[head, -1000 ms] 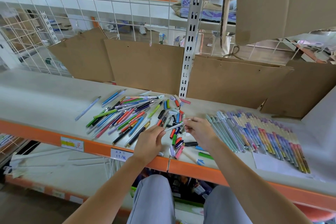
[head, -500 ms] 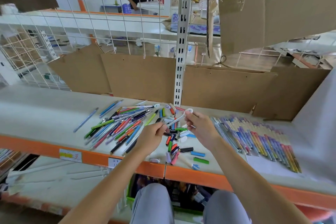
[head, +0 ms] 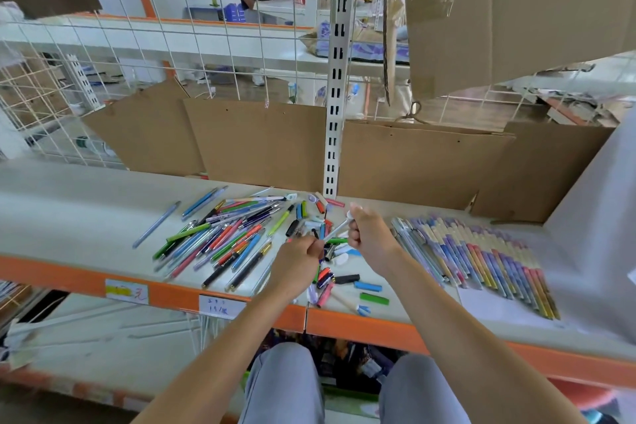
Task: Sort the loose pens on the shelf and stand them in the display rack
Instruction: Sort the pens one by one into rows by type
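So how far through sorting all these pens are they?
Partly. A neat row of pens already lies sorted on the right of the shelf. In hand: both hands hold one white pen, the right hand at its upper end, the left hand at its lower end. Left: a big loose pile and scattered caps. No display rack is visible, so nothing stands in one yet.

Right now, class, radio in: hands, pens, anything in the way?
Left hand and right hand both grip one white pen above the shelf. Loose pile unsorted; sorted row lying flat. Scattered caps underneath.
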